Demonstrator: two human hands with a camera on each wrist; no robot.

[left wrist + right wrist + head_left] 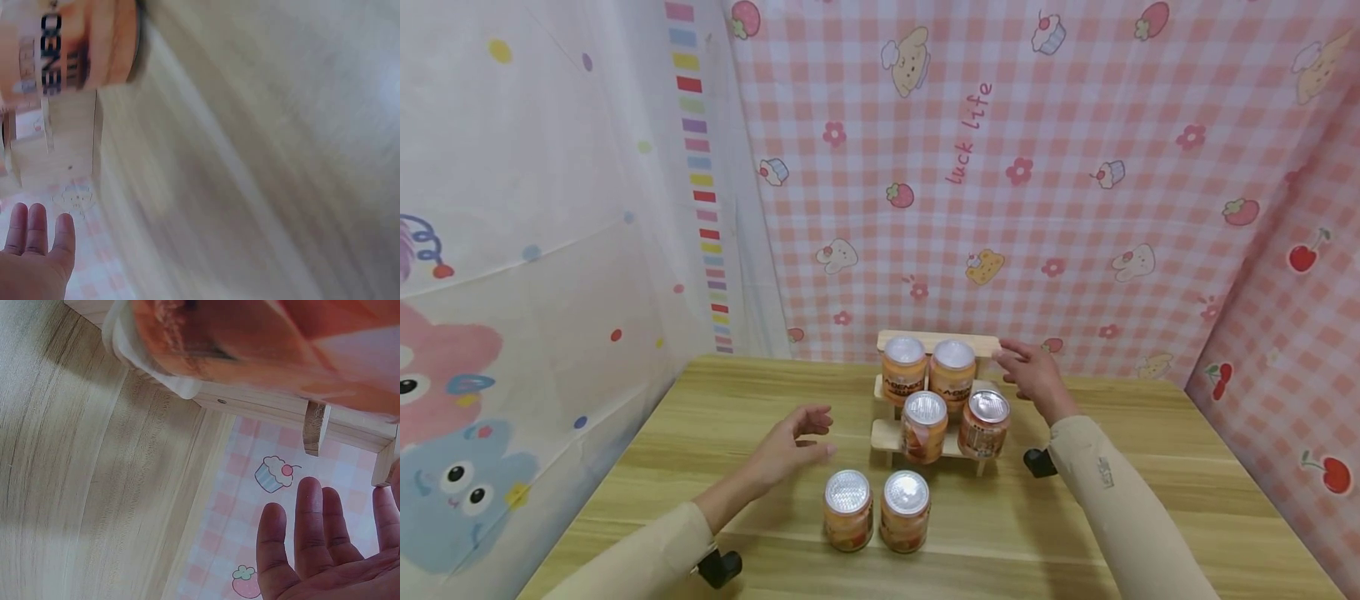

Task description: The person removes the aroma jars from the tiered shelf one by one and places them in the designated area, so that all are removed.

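Note:
A small wooden tiered display rack (pixel 891 435) stands at the table's back. Two orange-labelled jars, a left jar (pixel 904 371) and a right jar (pixel 952 373), sit on its middle step. On the lowest step are another jar (pixel 923 429) and a jar at the right end (pixel 984 427). My right hand (pixel 1033 375) is at the right end of the top step, a fingertip against it; its other fingers (pixel 309 519) extend fairly straight. My left hand (pixel 790 446) hovers left of the rack, holding nothing, its fingers (pixel 36 231) loosely extended.
Two more silver-lidded jars, one left (pixel 847 512) and one right (pixel 906 512), stand on the wooden table (pixel 1000 550) before the rack. A pink checked curtain (pixel 865 292) hangs behind. Black wrist devices (pixel 721 568) sit under both sleeves.

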